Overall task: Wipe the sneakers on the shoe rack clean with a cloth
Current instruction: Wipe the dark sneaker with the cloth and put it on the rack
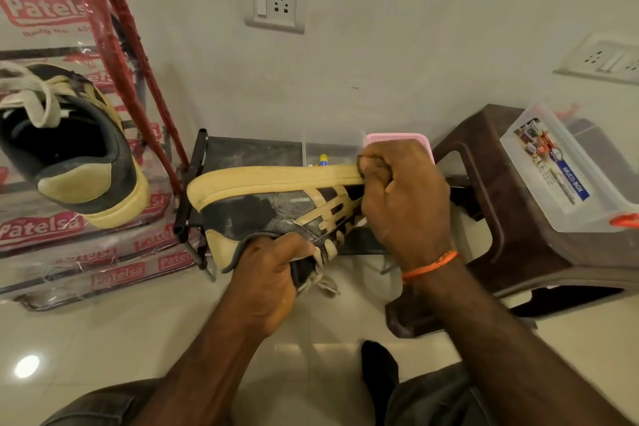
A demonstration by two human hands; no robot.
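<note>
Both hands grip 1 sneaker [276, 204] before the shoe rack [193, 190], beside a brown stool [484, 162] bearing a box [553, 166].

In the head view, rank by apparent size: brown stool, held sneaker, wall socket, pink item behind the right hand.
1. Brown stool
2. Held sneaker, nearer the camera, so unsure against the stool
3. Wall socket
4. Pink item, mostly hidden
</note>
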